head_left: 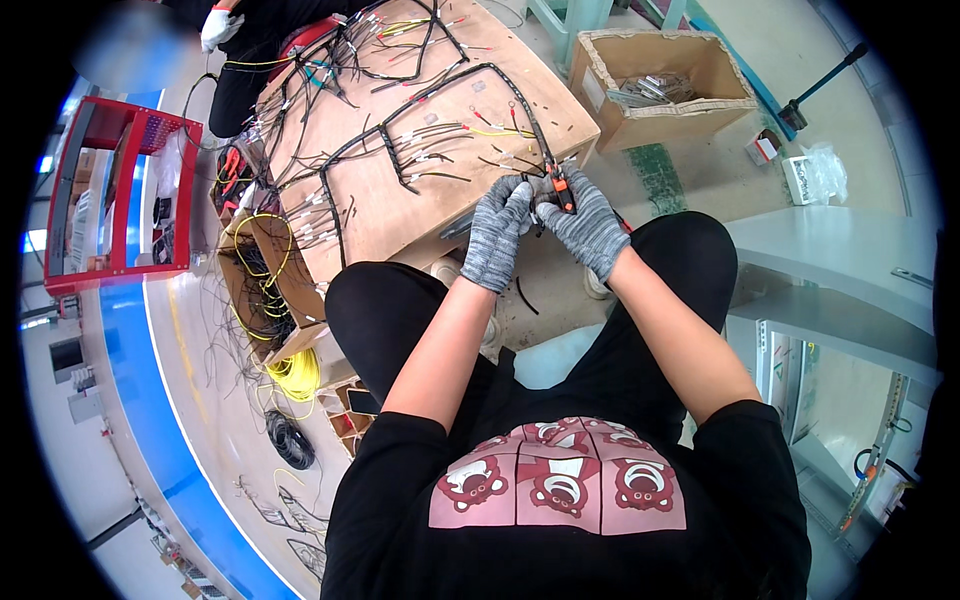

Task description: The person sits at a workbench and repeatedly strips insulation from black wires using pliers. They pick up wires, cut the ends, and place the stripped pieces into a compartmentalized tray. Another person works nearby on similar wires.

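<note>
Both hands wear grey knitted gloves and meet at the near right edge of a wooden board [372, 235]. My left hand [493, 238] is closed, its fingertips pinching a thin black wire [527, 180]. Beside it, my right hand [585, 222] is closed around an orange-and-black hand tool [562, 190]; its working end is too small to make out. A black-wrapped wire harness [425, 95] lies across the board, one branch running down to my hands. Its branches end in loose wires with white tags, and some yellow and red tips [497, 125].
An open cardboard box [640, 125] with metal parts stands beyond the board. Left are a box of tangled wires [272, 340], a yellow wire coil [297, 375], a black coil [290, 440] and a red rack [125, 270]. A co-worker's gloved hand [215, 30] is far left. Grey panels [830, 250] stand right.
</note>
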A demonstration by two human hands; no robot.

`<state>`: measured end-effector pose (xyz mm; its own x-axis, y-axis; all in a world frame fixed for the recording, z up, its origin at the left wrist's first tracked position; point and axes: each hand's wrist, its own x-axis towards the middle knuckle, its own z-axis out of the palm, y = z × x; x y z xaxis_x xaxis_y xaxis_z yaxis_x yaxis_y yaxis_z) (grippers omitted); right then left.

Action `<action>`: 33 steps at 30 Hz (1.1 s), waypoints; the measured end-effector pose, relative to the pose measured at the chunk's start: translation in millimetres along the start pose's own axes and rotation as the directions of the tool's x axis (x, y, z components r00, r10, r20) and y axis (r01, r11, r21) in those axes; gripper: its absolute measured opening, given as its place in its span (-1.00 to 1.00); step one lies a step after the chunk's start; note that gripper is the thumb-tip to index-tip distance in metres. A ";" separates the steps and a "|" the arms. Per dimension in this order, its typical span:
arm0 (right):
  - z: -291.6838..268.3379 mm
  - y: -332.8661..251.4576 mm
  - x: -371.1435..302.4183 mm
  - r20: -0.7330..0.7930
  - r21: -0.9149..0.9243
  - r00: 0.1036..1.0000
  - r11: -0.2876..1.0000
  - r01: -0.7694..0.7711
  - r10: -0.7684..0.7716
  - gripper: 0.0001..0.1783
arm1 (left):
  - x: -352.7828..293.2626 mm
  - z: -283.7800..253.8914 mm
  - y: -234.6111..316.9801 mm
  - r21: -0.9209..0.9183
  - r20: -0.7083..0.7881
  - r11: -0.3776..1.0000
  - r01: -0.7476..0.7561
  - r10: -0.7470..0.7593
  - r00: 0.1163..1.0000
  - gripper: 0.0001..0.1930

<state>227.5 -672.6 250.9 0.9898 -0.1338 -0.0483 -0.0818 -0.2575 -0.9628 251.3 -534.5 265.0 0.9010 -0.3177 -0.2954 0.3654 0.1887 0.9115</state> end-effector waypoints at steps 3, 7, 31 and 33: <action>-3.1 7.1 6.3 -0.064 -0.032 0.997 0.999 0.034 -0.036 -0.52 | 6.5 -4.4 -7.9 -0.002 0.050 1.000 0.025 -0.025 0.998 -0.84; -12.5 10.8 14.4 -0.126 -0.040 0.989 0.996 0.079 -0.084 -0.59 | -1.1 -1.2 7.1 0.158 0.062 0.987 0.021 -0.032 0.998 -0.85; -33.0 -2.8 0.1 -0.034 -0.195 0.998 0.980 0.045 -0.053 -0.65 | -2.0 -1.9 1.4 0.084 0.114 0.996 0.033 -0.042 0.993 -0.85; -41.1 -21.2 -12.6 0.040 -0.478 0.998 0.878 -0.018 0.042 -0.63 | -2.2 -7.9 3.5 0.043 0.109 0.998 0.038 -0.043 0.993 -0.85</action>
<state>212.0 -704.7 282.8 0.9894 -0.1059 -0.0992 -0.1448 -0.6809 -0.7179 252.4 -525.7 266.6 0.8536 -0.4252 -0.3008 0.3891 0.1366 0.9110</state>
